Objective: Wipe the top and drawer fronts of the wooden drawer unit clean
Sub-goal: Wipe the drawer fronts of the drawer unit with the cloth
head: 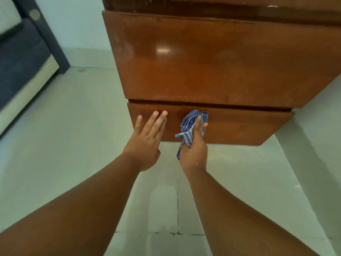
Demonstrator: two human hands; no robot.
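Head view looked steeply down the front of the wooden drawer unit (pixel 221 58), which stood on a pale tiled floor (pixel 73 154). Two drawer fronts showed: the tall upper drawer front (pixel 212 67), glossy with a light reflection near its middle, and the shorter lower drawer front (pixel 249 126) beneath it, a dark gap running between them. Above the upper front, a dark worn edge crossed the frame's upper border.

Both hands were at the lower drawer front, near its left end. The left hand (pixel 147 137) was spread flat and held nothing, its fingertips (pixel 162 113) lying against the wood close under the gap. Just beside it, the right hand (pixel 193 145) was closed around a bunched blue and white striped cloth (pixel 190 124), whose wad was pressed to the drawer front, with one loose end hanging below the drawer's bottom edge.

At the far left, a dark blue upholstered piece of furniture (pixel 22 52) stood by the pale wall (pixel 73 24), well apart from the unit.
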